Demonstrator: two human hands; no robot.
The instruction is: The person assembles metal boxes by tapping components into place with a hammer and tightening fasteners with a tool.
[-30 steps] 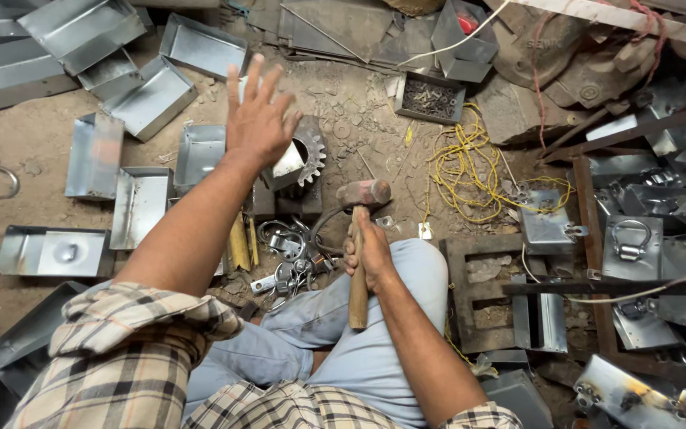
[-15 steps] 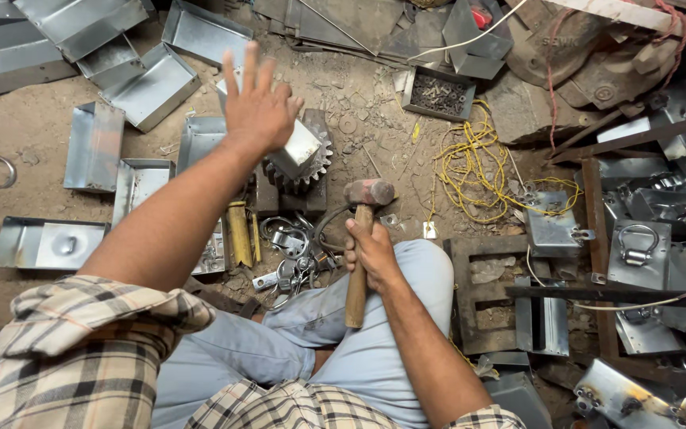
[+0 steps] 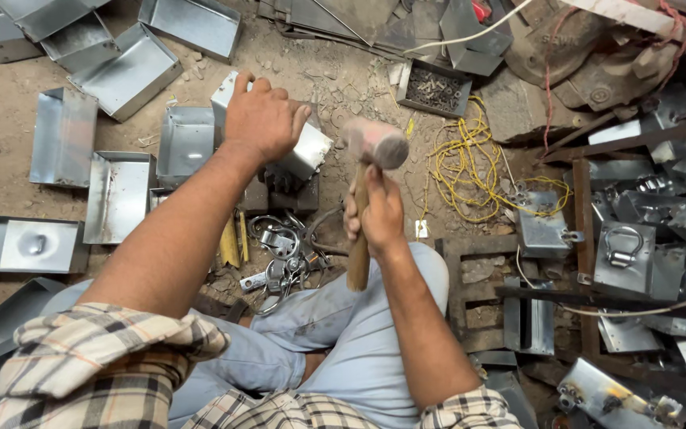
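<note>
dirt floor strewn with metal trays, perhaps a workshop.

Grey metal box, brown hammer handle, yellow cord, plaid sleeve.

Sheet-metal box dull grey; hammer handle bare wood, head worn metal; floor dusty, rough.

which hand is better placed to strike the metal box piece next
Right. The right hand grips the wooden-handled hammer raised just beside the metal box piece. The left hand lies on top of that piece, likely steadying it.
</note>
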